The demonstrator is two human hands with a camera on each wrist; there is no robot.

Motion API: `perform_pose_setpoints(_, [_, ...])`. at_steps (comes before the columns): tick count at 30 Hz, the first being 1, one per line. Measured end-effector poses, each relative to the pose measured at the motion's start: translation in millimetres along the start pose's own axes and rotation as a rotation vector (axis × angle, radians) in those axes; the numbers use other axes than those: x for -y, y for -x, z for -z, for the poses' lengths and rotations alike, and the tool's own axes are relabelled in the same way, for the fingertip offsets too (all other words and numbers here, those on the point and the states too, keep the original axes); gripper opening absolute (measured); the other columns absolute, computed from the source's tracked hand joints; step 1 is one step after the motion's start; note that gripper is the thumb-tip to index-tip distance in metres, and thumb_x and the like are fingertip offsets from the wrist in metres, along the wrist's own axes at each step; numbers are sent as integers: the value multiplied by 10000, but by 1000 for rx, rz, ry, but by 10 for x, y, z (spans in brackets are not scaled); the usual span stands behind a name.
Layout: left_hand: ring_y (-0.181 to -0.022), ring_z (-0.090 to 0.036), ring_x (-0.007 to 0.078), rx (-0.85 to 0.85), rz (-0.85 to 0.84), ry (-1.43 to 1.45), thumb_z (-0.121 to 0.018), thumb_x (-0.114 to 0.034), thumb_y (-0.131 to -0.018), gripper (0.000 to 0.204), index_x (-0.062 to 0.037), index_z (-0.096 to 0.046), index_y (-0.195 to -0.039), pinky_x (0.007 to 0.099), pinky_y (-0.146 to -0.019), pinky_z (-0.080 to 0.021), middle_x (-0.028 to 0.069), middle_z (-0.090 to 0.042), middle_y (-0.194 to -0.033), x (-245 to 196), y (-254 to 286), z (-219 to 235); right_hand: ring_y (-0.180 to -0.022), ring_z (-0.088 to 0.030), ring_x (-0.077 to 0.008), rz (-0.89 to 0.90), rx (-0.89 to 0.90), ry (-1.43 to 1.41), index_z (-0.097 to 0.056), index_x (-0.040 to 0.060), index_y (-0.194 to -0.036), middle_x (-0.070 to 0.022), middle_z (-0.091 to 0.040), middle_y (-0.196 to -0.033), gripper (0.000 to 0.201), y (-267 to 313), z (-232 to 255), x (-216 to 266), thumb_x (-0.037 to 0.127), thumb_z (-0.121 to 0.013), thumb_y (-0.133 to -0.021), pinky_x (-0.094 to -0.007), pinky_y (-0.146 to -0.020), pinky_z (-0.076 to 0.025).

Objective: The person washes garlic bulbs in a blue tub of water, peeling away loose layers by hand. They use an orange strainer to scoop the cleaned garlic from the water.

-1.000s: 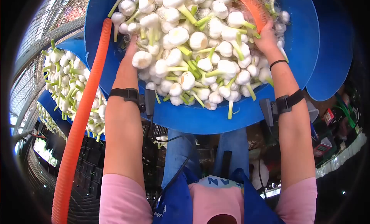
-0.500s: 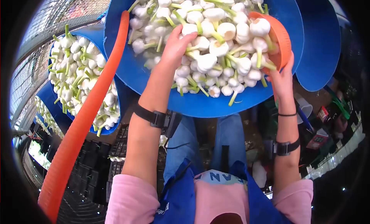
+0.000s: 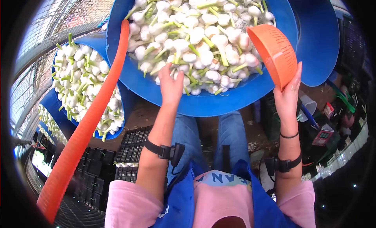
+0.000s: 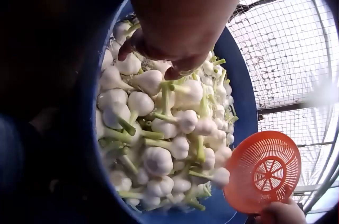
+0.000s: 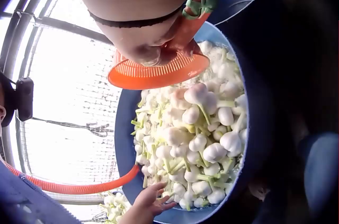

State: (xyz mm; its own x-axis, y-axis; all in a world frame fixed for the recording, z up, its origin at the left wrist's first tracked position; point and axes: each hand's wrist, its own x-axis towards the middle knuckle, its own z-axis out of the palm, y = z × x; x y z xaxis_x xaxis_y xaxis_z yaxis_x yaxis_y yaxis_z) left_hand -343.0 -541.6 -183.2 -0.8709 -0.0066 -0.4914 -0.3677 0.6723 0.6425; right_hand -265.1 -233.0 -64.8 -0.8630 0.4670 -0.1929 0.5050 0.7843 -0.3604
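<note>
In the head view my right hand [image 3: 288, 92] grips an orange colander [image 3: 279, 57], tipped on its side at the right rim of a blue tub [image 3: 211, 106]. A handle [image 5: 192, 27] with green wrapping extends past the hand in the right wrist view. Garlic bulbs [image 3: 203, 51] with trimmed green stems fill the tub, in water. My left hand [image 3: 171, 87] is over the near left part of the heap, its fingers spread and loosely bent at the bulbs, holding none. The left wrist view shows the colander's slotted base [image 4: 269, 175], with no bulbs visible in it.
An orange ribbed hose [image 3: 92, 114] runs over the tub's left rim. More garlic fills a second blue tub [image 3: 84, 75] at the left. Another blue tub [image 3: 315, 43] stands at the right. Black crates [image 3: 135, 143] are on the floor, and wire mesh [image 3: 78, 12] is at upper left.
The colander came up out of the heap at the right, tipped over the garlic, and now appears emptied. My left hand left the far left side, touched bulbs mid-heap, then drew back nearer.
</note>
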Motion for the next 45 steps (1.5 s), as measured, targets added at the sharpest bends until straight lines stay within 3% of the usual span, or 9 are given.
perform_pose_setpoints(9, [-1215,-333,461,-16,-85,-207,-823,-303,-615,746,-101,-476,-1244,462,-998,-363,289,-205,-1367,-364,80,-1168,-1151,-460,-488,-350,171,-202,34,17,-1448,-327,-304,-1356,947,-347,-753,-230,35,-615,-757,-460,-961,-424])
perform_pose_setpoints(13, [-1250,-308,501,79,-101,-147,-797,-207,-605,642,-135,-522,-1180,481,-984,-380,288,-223,-1396,-258,-91,-1130,-1143,-473,-479,-187,156,-97,41,32,-1450,-328,-320,-1339,965,-493,-970,-306,64,-631,-758,-459,-967,-426])
perform_pose_setpoints(17, [-1189,-444,349,100,-244,-95,-761,-95,-629,558,-104,-528,-1136,416,-941,-422,233,-432,-1290,-55,-96,-557,-1142,-480,-468,-185,173,-129,54,62,-1458,-304,-326,-1350,1000,-529,-987,-453,80,-650,-748,-453,-966,-434])
perform_pose_setpoints(23, [-1343,-268,247,422,300,768,-768,-22,-633,569,-126,-542,-1145,366,-1043,-321,170,-127,-1500,-445,100,121,-1203,-446,-395,18,-87,-47,-198,69,-1453,-232,-392,-1349,878,-416,-767,-152,166,-711,-747,-438,-1010,-375])
perform_pose_setpoints(26, [-1102,-492,184,499,284,890,-752,-18,-682,594,-90,-483,-1206,307,-892,-430,104,-457,-1257,-686,261,169,-1219,-435,-341,299,-7,-430,-425,59,-1355,-177,-472,-1304,649,-185,-552,250,166,-696,-776,-427,-1026,-342])
perform_pose_setpoints(28, [-878,-550,106,562,253,1001,-717,-10,-713,590,-58,-442,-1234,245,-753,-459,7,-568,-981,-765,361,102,-1243,-430,-306,204,361,-884,-530,90,-1281,-167,-486,-1307,489,43,-586,553,184,-670,-822,-389,-1049,-318])
perform_pose_setpoints(34, [-875,-523,65,829,415,1053,-629,-9,-693,487,-51,-495,-1159,209,-721,-444,-12,-542,-974,-742,533,38,-1263,-419,-195,-109,797,-1596,-582,59,-1165,-133,-473,-1333,273,356,-869,764,148,-579,-907,-353,-1046,-335])
perform_pose_setpoints(40, [-855,-526,81,850,281,810,-677,-39,-678,439,-44,-519,-1086,231,-744,-453,-13,-537,-941,-806,650,-26,-922,-566,-100,-550,683,-1665,-595,13,-1011,-68,-586,-1125,174,536,-1057,818,167,-549,-943,-257,-746,-486])
perform_pose_setpoints(45, [-766,-504,88,885,479,1059,-720,-120,-693,425,-61,-524,-1066,236,-657,-419,-6,-538,-896,-651,671,67,-1007,-541,-107,-560,842,-1882,-582,-8,-1089,-64,-583,-1145,220,444,-858,860,148,-555,-936,-269,-838,-472])
